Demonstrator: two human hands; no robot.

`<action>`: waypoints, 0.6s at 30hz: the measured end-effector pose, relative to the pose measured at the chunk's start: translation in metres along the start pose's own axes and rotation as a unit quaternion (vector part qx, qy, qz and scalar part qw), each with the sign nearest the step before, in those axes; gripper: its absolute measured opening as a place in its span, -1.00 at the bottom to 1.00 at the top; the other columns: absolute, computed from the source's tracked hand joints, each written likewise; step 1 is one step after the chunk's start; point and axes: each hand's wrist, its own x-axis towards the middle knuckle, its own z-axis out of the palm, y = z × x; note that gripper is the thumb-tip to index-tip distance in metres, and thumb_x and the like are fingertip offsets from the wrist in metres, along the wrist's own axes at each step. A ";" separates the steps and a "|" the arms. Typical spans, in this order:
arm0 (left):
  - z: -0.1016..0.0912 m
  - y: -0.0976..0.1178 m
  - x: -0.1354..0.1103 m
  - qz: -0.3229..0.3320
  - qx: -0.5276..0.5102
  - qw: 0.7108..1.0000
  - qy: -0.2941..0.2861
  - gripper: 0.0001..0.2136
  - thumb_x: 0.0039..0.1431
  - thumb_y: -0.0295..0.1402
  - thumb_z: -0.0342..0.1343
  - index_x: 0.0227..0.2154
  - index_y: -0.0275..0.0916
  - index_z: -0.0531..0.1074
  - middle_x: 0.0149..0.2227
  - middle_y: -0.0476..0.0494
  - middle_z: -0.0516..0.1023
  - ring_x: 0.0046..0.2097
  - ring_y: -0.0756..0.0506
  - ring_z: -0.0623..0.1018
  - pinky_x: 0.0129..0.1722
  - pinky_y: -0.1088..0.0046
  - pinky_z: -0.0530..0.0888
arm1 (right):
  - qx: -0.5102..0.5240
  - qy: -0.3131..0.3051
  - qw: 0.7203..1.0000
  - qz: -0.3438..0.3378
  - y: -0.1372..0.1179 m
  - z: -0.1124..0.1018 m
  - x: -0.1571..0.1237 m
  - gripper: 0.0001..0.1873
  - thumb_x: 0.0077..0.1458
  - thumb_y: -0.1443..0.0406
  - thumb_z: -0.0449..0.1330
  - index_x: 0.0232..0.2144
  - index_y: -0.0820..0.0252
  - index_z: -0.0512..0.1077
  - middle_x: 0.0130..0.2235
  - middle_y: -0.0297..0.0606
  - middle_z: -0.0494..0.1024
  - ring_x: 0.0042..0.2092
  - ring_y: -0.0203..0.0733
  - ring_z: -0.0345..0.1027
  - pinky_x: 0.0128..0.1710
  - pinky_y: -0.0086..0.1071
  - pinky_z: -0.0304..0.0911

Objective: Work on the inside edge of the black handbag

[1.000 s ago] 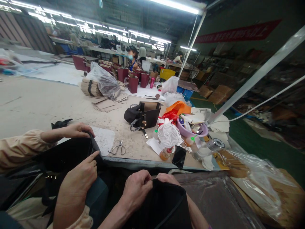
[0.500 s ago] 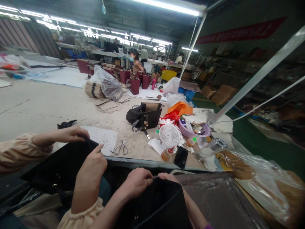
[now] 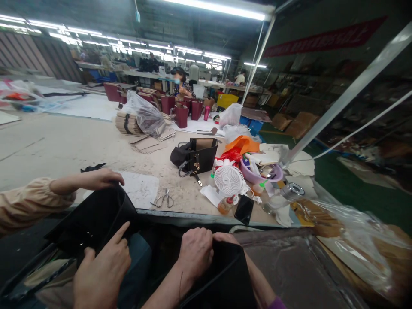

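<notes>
My left hand [image 3: 195,253] is closed in a pinch on the top rim of a black bag [image 3: 225,279] that stands in my lap at the bottom middle. My right hand [image 3: 227,238] curls over the same rim just to the right; the bag hides most of it. To my left a co-worker in beige sleeves holds another black bag [image 3: 93,219]. One hand [image 3: 98,178] is on its far rim and the other hand [image 3: 103,268] points a finger at its near side.
On the table [image 3: 64,146] lie scissors [image 3: 163,199], a finished black handbag [image 3: 196,156], a white fan [image 3: 229,180], a phone [image 3: 243,209], a purple bowl [image 3: 260,174] and cardboard stacks [image 3: 128,123]. A clear plastic bag [image 3: 354,240] lies at right. A person works at the far end.
The co-worker's near hand has dropped lower on the left bag, which has tilted. My two hands stay on the rim of my bag, shifted slightly right.
</notes>
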 end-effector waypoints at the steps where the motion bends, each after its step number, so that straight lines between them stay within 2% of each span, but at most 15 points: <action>1: 0.002 -0.005 -0.001 -0.009 -0.021 1.000 -0.001 -0.77 0.13 -0.46 -0.05 -0.24 -0.29 0.48 -0.18 -0.31 0.56 -0.08 -0.29 0.52 -0.09 0.20 0.38 | -0.002 0.005 1.000 0.002 0.001 0.000 -0.002 -0.80 0.07 0.23 0.08 -0.52 0.17 0.40 -0.47 -0.36 0.41 -0.38 -0.21 0.27 -0.32 -0.33 0.21; 4: 0.006 -0.026 -0.003 -0.016 -0.133 0.990 -0.033 -0.75 0.20 -0.34 -0.03 -0.11 -0.19 0.44 -0.24 -0.11 0.59 -0.21 -0.12 0.57 -0.25 0.43 0.43 | -0.008 0.027 1.000 0.011 0.000 -0.003 -0.008 -0.78 0.07 0.18 0.08 -0.46 0.15 0.45 -0.43 -0.30 0.47 -0.34 -0.15 0.33 -0.26 -0.30 0.26; 5: 0.007 -0.033 -0.005 -0.018 -0.204 0.978 -0.047 -0.68 0.18 -0.30 0.03 0.00 -0.18 0.38 -0.23 -0.08 0.58 -0.24 -0.08 0.57 -0.29 0.48 0.44 | -0.010 0.037 0.999 0.014 -0.002 -0.003 -0.011 -0.78 0.06 0.17 0.09 -0.42 0.15 0.47 -0.40 -0.28 0.50 -0.31 -0.13 0.35 -0.22 -0.28 0.28; 7: 0.010 -0.048 -0.011 -0.032 -0.350 0.935 -0.057 -0.50 0.06 -0.27 0.17 0.09 -0.22 0.31 -0.18 -0.10 0.56 -0.23 -0.07 0.55 -0.27 0.50 0.44 | -0.012 0.053 0.998 0.024 -0.010 -0.004 -0.017 -0.76 0.06 0.17 0.10 -0.34 0.16 0.50 -0.31 -0.23 0.54 -0.23 -0.09 0.38 -0.15 -0.26 0.28; 9: 0.011 -0.058 -0.019 -0.036 -0.422 0.904 -0.056 -0.50 -0.03 -0.30 0.25 0.02 -0.26 0.38 -0.15 -0.13 0.55 -0.16 -0.11 0.53 -0.18 0.46 0.43 | -0.012 0.062 0.997 0.037 -0.020 -0.002 -0.022 -0.76 0.06 0.18 0.11 -0.32 0.17 0.51 -0.30 -0.22 0.55 -0.21 -0.08 0.39 -0.13 -0.26 0.29; 12: 0.009 -0.069 -0.029 -0.029 -0.392 0.918 -0.062 -0.60 -0.05 -0.31 0.25 -0.09 -0.23 0.46 -0.16 -0.11 0.57 -0.10 -0.14 0.52 -0.14 0.45 0.40 | -0.005 0.071 0.996 0.054 -0.031 0.002 -0.025 -0.76 0.06 0.17 0.12 -0.37 0.17 0.52 -0.33 -0.23 0.55 -0.22 -0.08 0.39 -0.14 -0.27 0.29; 18: 0.000 -0.072 -0.042 -0.049 -0.317 0.945 -0.072 -0.77 0.07 -0.25 0.13 -0.22 -0.15 0.53 -0.29 -0.05 0.62 -0.23 -0.15 0.55 -0.28 0.44 0.37 | 0.022 0.079 0.993 0.088 -0.039 0.007 -0.022 -0.74 0.03 0.16 0.14 -0.37 0.19 0.54 -0.33 -0.22 0.57 -0.21 -0.03 0.40 -0.10 -0.18 0.30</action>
